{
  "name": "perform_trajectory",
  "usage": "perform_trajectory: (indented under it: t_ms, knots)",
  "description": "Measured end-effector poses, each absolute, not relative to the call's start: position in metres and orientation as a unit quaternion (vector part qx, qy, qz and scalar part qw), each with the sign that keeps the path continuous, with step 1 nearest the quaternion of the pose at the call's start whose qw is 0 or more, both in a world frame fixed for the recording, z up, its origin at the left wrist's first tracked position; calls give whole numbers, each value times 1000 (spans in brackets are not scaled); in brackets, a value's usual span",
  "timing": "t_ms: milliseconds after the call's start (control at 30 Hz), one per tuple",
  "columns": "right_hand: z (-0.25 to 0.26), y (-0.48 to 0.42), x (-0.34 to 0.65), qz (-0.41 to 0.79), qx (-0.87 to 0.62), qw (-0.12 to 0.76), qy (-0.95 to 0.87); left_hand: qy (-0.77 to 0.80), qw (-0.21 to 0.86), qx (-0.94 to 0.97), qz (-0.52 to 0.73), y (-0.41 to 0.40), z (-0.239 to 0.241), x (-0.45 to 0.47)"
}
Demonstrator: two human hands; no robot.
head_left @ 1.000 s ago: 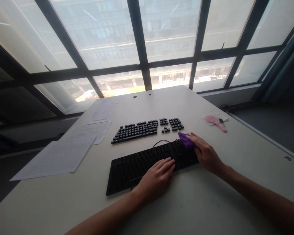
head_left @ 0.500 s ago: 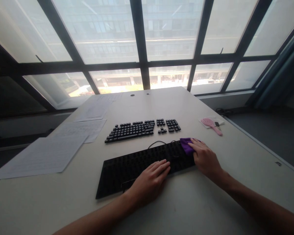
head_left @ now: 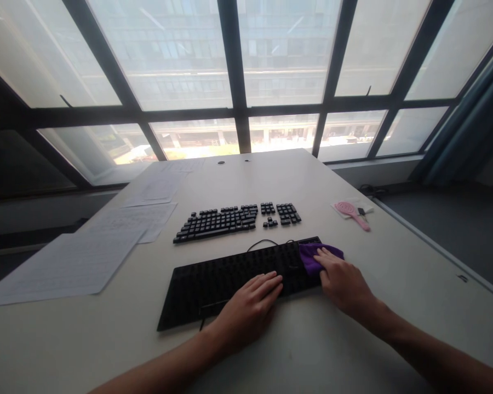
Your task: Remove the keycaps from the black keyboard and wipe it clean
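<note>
One black keyboard base [head_left: 213, 279], head view: lies flat, slightly askew, on the near part of the white desk [head_left: 225, 189]. From where I'm standing, left hand [head_left: 250, 306] is laid palm-down over its near edge, fingers together, not visibly gripping; thumb hidden. Right hand [head_left: 347, 287] has fingertips on a purple cloth [head_left: 311, 265] at the base's right end; can't tell if it's pinched or just pressed. Black keycaps [head_left: 217, 224] sit loose beyond the base, grouped in layout order, near but apart. Thin cable [head_left: 263, 241] loops off the far edge.

Risks, my read: cloth could snag on whatever sticks up from the base. Light left-hand hold plus hard right-hand push could skid the base into the keycaps and scramble the order. Cable loop could sweep them too.
</note>
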State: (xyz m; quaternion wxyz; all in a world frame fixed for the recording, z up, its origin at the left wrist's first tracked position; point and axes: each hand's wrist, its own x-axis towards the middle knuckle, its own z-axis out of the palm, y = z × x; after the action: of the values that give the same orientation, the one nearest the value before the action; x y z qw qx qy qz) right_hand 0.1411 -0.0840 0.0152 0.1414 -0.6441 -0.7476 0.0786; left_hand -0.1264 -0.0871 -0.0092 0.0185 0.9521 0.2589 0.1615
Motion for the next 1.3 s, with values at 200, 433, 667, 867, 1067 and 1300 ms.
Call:
perform_trajectory:
  t_ms: [200,433,667,867,1067,1300]
  knots:
    - [10,-90,135,174,-503,242,-811,267,27,945,188,-85,-10,-126]
    - [11,-71,146,103,-544,481,-679,269,35,944,191,-85,-9,-126]
    - [-1,-70,132,118,-469,348,-803,282,36,938,198,-85,-10,-125]
    - [-5,-65,139,73,-540,227,-807,285,46,936,203,-84,-8,-124]
    - [5,-53,166,0,-657,245,-713,287,58,934,202,-83,-11,-124]
    - [4,-59,157,106,-520,241,-812,283,59,935,207,-82,-11,-125]
